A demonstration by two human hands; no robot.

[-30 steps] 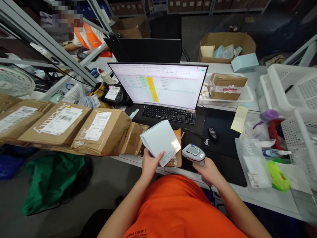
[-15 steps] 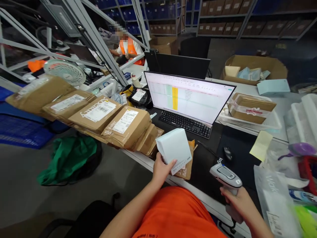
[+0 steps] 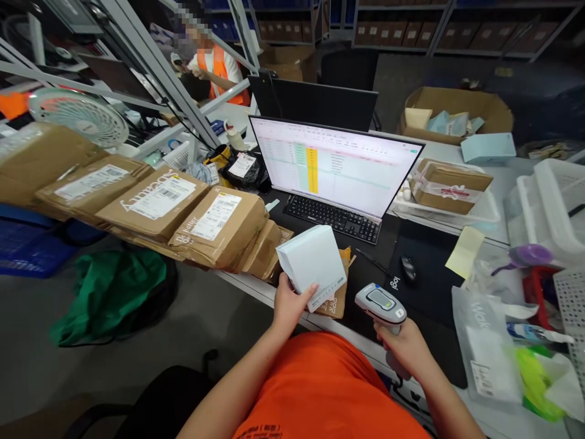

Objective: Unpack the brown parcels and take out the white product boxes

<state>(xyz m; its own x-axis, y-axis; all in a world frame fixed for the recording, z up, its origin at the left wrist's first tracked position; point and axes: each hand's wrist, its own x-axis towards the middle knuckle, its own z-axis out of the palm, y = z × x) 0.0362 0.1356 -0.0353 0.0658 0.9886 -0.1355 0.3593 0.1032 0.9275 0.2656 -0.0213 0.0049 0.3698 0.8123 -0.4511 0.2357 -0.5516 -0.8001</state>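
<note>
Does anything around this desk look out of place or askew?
The brown parcels lie slumped against one another in a tilted row, and a green bag lies crumpled on the floor below them. The held white box and scanner look intact.

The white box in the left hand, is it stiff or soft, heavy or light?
The white box looks stiff: its edges are straight. Probably light, since the left hand alone holds it by one corner. Its smooth faces may slip.

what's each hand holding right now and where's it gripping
The left hand grips the white box at its lower near edge, thumb on its face. The right hand holds the barcode scanner by its handle, below the head.
</note>
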